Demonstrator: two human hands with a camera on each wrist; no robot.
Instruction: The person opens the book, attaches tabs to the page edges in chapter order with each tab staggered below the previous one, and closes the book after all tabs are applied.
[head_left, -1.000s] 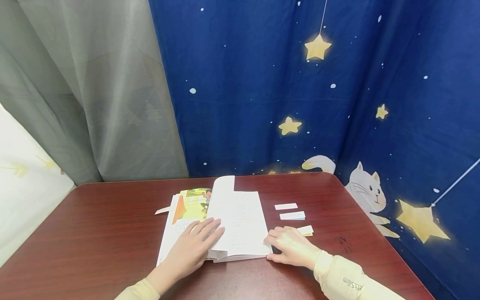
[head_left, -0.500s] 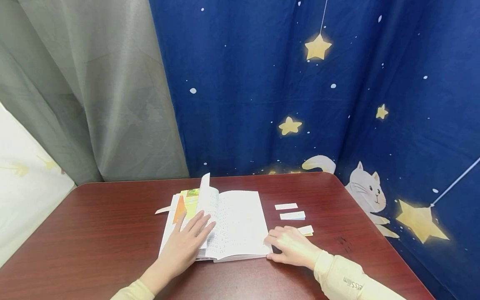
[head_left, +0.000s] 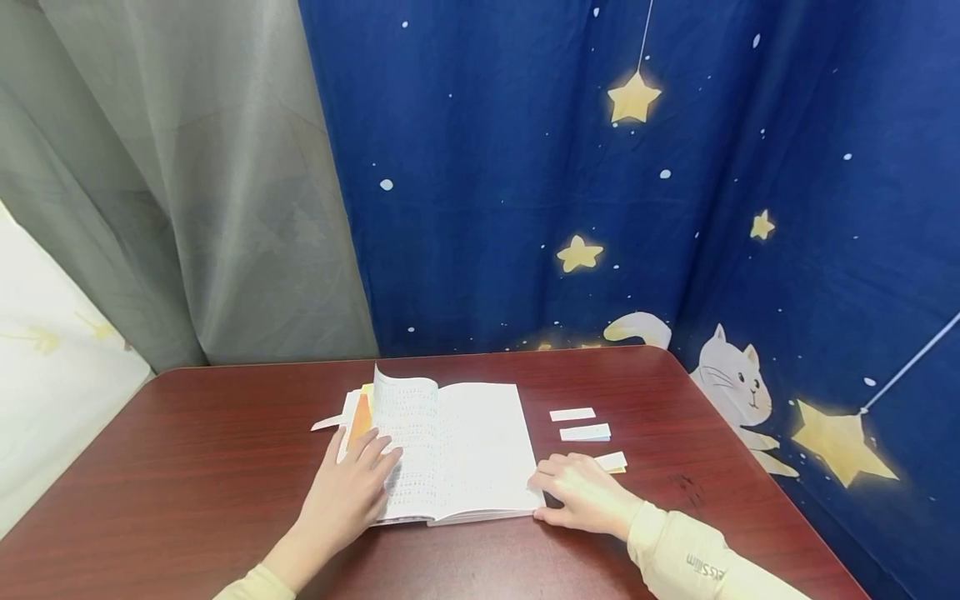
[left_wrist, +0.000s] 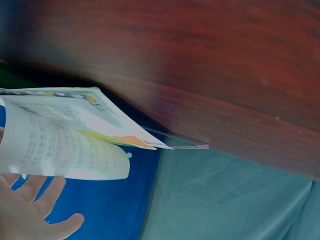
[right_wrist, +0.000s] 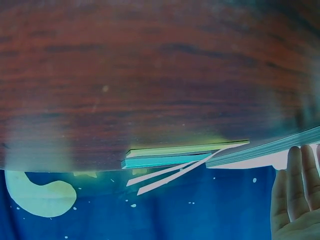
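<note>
My left hand (head_left: pixel 347 498) lies with straight fingers on the book's (head_left: pixel 457 450) curling left page; my right hand (head_left: pixel 581 492) rests flat, fingers loose, at its lower right corner.

We hold our left hand (head_left: pixel 347 497) flat with its fingers (head_left: pixel 372 451) straight and spread a bit. Our right hand (head_left: pixel 583 493) lies low, fingers together and bent a little. Both arms reach forward in pale sleeves.
</note>
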